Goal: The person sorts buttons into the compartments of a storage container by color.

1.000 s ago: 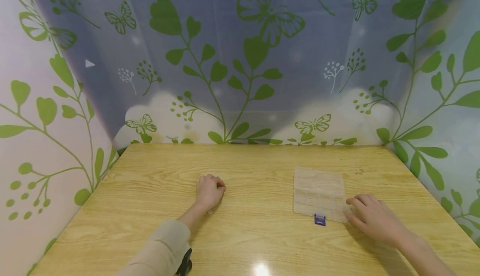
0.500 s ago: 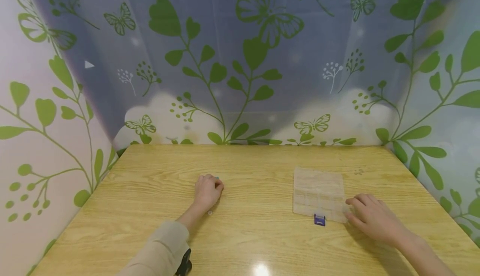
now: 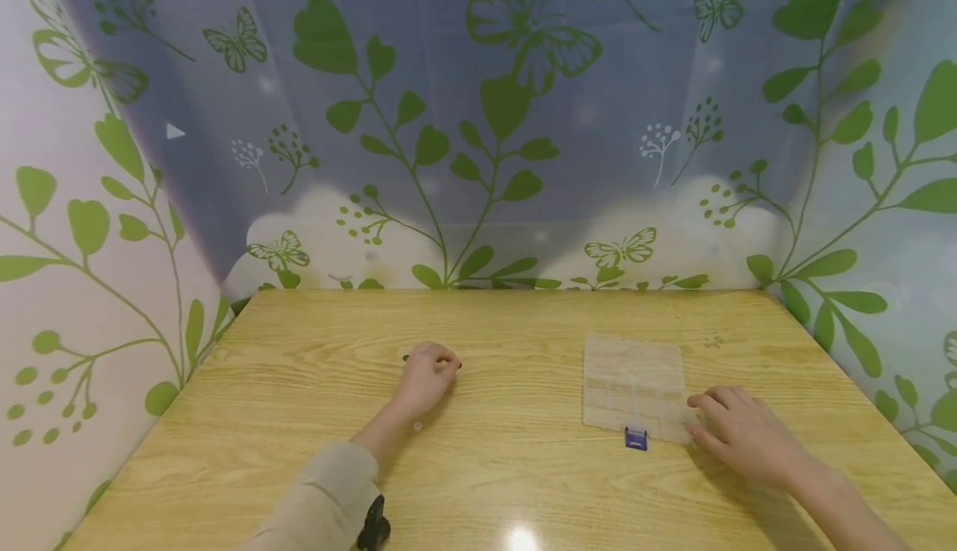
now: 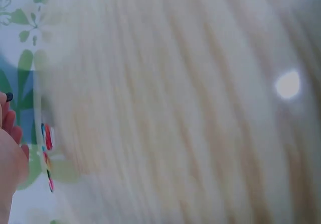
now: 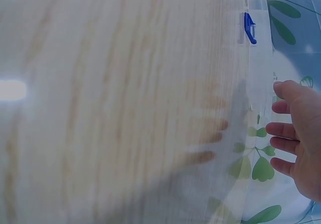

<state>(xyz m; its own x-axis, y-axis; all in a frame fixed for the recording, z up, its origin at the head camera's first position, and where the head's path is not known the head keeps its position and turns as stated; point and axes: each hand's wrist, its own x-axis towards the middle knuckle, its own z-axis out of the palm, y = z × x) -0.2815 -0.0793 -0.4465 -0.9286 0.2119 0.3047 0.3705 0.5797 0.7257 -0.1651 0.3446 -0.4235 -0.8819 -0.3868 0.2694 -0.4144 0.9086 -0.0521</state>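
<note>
At the left of the wooden table (image 3: 508,468), left hand (image 3: 428,378): pinched a small dark piece (image 4: 9,97) between its thumb and fingertips, the other fingers curled beneath.
Dark piece: jutted out beyond the fingertips, its end pointing right in the head view; it was mostly covered and too small for its long axis to be told.
Green piece (image 3: 406,357): lay just left of the left hand, partly hidden by it.
Coloured pieces (image 4: 48,136): ran in a narrow row beside the left hand, the row's long axis nearly upright in the left wrist view; their shapes were blurred.
Clear box (image 3: 634,405): lay right of centre, its latch side toward the person and running left to right, the right end slightly nearer; compartment lines showed in its nearer half.
Blue latch (image 3: 636,438): stuck out from that side, pointing at the person.
Right hand (image 3: 748,439): held its fingers apart, lightly bent, at the box's right edge; whether they touched it could not be told.
Pale bits (image 3: 713,341): lay beyond the box's far right corner.
Small round bit (image 3: 418,425): lay beside the left wrist.
</note>
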